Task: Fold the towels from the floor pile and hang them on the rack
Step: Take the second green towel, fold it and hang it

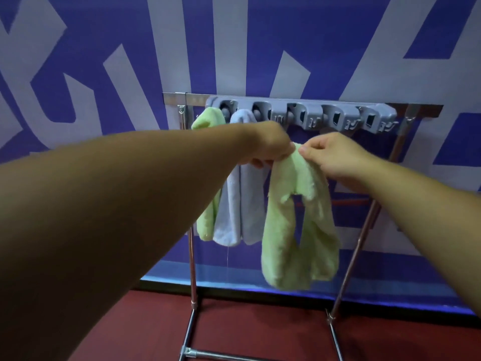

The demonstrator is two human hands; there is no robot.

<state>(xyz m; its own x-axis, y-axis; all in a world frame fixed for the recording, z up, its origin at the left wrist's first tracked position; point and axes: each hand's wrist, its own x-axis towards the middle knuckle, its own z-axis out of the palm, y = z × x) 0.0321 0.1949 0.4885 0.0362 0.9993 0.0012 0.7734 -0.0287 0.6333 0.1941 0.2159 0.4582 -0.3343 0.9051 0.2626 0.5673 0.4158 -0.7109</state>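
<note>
Left hand [268, 144] and right hand [335, 157] side by side, both pinching the top fold of a green towel [294, 225]; fingers curled on the cloth. Towel hangs straight down below both hands in two loose lobes, clear of the floor. Beyond the hands: rack [192, 269] with a grey clip holder [302, 114]. Just behind the left hand, the two leftmost clips hold a second green towel [208, 121] and a pale blue towel [234, 204]. Clips above the right hand hold nothing.

A single head-worn wide-angle camera looks forward and slightly down, close over both outstretched forearms, facing the rack [302, 114] and the blue patterned wall [325, 48], floor [260, 329] below.
</note>
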